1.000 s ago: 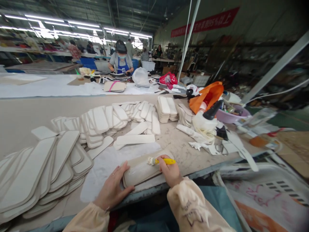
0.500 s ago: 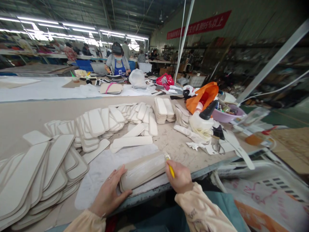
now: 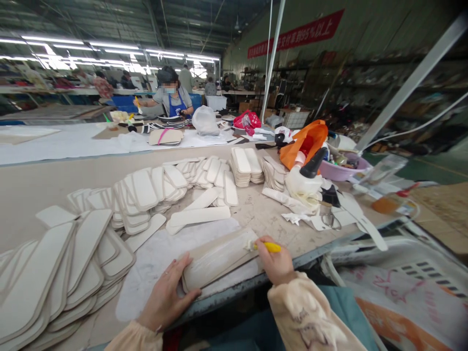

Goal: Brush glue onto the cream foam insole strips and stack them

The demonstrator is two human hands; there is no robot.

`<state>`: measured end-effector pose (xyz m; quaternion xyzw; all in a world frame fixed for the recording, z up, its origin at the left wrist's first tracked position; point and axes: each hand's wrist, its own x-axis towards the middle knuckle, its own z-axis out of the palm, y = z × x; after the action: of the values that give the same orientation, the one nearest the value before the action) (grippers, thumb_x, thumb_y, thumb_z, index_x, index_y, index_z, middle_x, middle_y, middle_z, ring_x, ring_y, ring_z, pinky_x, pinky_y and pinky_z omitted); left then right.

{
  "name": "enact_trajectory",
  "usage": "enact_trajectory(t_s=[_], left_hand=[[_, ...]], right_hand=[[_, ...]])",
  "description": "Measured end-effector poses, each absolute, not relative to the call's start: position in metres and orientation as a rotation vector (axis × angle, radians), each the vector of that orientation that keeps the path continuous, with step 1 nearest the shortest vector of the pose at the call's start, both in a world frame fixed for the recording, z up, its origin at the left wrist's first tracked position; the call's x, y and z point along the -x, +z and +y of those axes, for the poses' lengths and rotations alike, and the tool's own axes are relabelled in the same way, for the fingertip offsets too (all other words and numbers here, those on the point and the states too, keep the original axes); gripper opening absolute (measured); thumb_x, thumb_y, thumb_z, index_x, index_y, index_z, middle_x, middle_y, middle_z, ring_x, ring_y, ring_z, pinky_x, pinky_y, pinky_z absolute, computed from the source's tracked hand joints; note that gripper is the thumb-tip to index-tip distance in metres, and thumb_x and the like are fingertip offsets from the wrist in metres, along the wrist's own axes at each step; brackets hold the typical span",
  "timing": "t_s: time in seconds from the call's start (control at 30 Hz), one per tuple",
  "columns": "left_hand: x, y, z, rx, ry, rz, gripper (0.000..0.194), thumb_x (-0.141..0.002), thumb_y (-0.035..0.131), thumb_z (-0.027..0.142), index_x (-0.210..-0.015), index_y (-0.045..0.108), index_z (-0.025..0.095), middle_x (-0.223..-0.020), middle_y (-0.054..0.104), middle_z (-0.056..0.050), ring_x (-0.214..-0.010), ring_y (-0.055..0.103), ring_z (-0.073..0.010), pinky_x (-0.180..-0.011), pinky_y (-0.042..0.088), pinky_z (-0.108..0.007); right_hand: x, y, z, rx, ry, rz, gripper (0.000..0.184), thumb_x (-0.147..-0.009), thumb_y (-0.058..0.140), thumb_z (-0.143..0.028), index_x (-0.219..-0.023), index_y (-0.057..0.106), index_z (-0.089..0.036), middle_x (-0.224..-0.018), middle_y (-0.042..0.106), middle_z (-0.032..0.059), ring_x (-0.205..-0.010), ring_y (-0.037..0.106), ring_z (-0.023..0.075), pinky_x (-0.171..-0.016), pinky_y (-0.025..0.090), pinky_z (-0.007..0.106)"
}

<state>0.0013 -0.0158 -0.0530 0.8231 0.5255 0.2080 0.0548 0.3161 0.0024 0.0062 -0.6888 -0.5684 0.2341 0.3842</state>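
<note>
A long beige panel (image 3: pixel 219 256) with rounded corners lies near the table's front edge, with a wet whitish coating along its top. My left hand (image 3: pixel 170 290) rests at the panel's left end, fingers stretched out and thumb apart, touching the corner. With closed fingers my right hand (image 3: pixel 276 261) grips a yellow-handled brush (image 3: pixel 271 247). Its pale, glue-smeared bristles touch the panel's right end. Under the panel is a white sheet (image 3: pixel 137 282), and a further panel edge shows beneath.
Stacks of similar white-faced panels (image 3: pixel 32 278) fan out at the left, with more panels (image 3: pixel 144 187) behind. To the right are a white bottle (image 3: pixel 302 180), scissors (image 3: pixel 331 222), an orange bag (image 3: pixel 305 141) and a pink basin (image 3: pixel 343 170). A co-worker (image 3: pixel 171 95) sits at the table beyond.
The brush has gone from the panel's middle to its right end, turning upright midway and now lying flatter. My left hand has stayed at the left end. The co-worker has raised a yellow-handled brush.
</note>
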Motion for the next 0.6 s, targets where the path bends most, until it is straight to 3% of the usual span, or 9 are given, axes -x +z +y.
enact_trajectory(t_s=[0.13,0.3,0.47,0.6], left_hand=[[-0.001,-0.052,-0.016,-2.514,0.607,1.598,0.068,-0.074,0.064,0.043,-0.132,0.037,0.022,-0.132,0.054,-0.013,-0.119,0.053,-0.0304,-0.097,0.049,-0.047],[-0.005,-0.047,-0.018,-2.496,0.639,1.587,0.071,-0.075,0.065,0.041,-0.136,0.033,0.024,-0.132,0.054,-0.012,-0.119,0.054,-0.0287,-0.099,0.047,-0.048],[0.000,-0.039,-0.018,-2.419,0.676,1.525,0.076,-0.073,0.066,0.044,-0.138,0.033,0.023,-0.132,0.055,-0.012,-0.119,0.053,-0.0283,-0.099,0.047,-0.045],[0.012,-0.022,0.008,-2.387,0.679,1.543,0.053,-0.081,0.056,0.043,-0.129,0.049,0.020,-0.123,0.062,-0.010,-0.110,0.060,-0.0241,-0.091,0.052,-0.036]], right_hand=[[-0.318,0.008,-0.001,1.850,0.327,-1.622,0.030,-0.090,0.040,-0.038,-0.084,0.065,-0.021,-0.066,0.064,0.0030,-0.061,0.060,0.0174,-0.059,0.040,0.026],[-0.282,0.020,-0.021,1.268,0.753,-1.903,0.026,-0.092,0.041,-0.029,-0.082,0.063,-0.021,-0.068,0.062,0.0010,-0.064,0.059,0.0135,-0.064,0.042,0.023],[-0.290,0.024,-0.014,1.227,0.939,-1.435,0.024,-0.090,0.046,-0.037,-0.080,0.061,-0.020,-0.056,0.051,-0.0027,-0.051,0.050,0.0123,-0.052,0.039,0.023],[-0.309,0.025,-0.006,1.280,0.856,-1.115,0.027,-0.088,0.049,-0.042,-0.081,0.060,-0.019,-0.050,0.047,-0.0041,-0.046,0.045,0.0117,-0.047,0.036,0.024]])
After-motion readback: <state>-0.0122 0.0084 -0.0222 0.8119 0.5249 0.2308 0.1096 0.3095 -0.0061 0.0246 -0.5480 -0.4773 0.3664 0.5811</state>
